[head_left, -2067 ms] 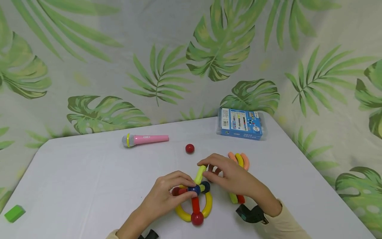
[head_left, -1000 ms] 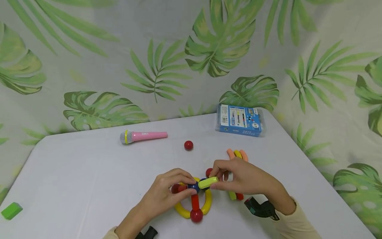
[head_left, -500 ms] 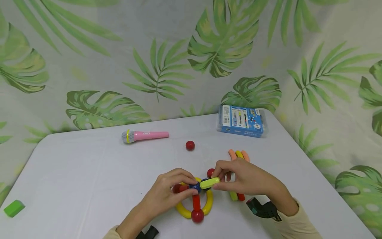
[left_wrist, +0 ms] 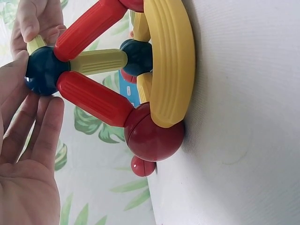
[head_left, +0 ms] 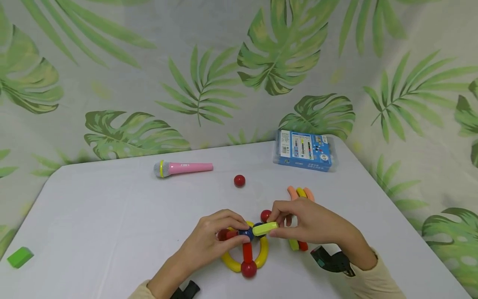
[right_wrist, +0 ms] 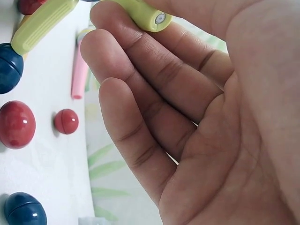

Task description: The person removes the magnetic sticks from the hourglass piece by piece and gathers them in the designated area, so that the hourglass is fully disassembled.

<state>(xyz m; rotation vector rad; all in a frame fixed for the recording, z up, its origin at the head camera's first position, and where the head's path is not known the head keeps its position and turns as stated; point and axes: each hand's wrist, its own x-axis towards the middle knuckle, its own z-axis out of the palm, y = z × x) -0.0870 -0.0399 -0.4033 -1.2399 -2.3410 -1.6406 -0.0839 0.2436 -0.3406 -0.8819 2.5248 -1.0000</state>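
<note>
My left hand [head_left: 213, 234] grips a blue ball [left_wrist: 46, 70] at the top of a pyramid built from magnetic rods and balls. Two red rods [left_wrist: 96, 99] and a yellow-green rod [left_wrist: 101, 61] slope down from this ball to a ring of curved yellow rods [left_wrist: 172, 61]. A red ball [head_left: 248, 269] forms the ring's near corner. Between thumb and fingertips, my right hand [head_left: 308, 222] pinches another yellow-green rod [head_left: 266, 229], its far end at the top blue ball. The right wrist view shows a round metal magnet in that rod's other end.
Loose red balls [head_left: 240, 180] and a blue ball [right_wrist: 26, 209] lie on the white table [head_left: 112, 216]. Curved and straight rods [head_left: 292, 192] lie beyond and under my right hand. A pink microphone [head_left: 190, 167], blue box [head_left: 304, 150] and green block [head_left: 20, 257] stand farther out.
The rod in my right hand has swung from pointing up and away to lying out to the right of the top ball. My left hand keeps its grip. The last half second shows little movement.
</note>
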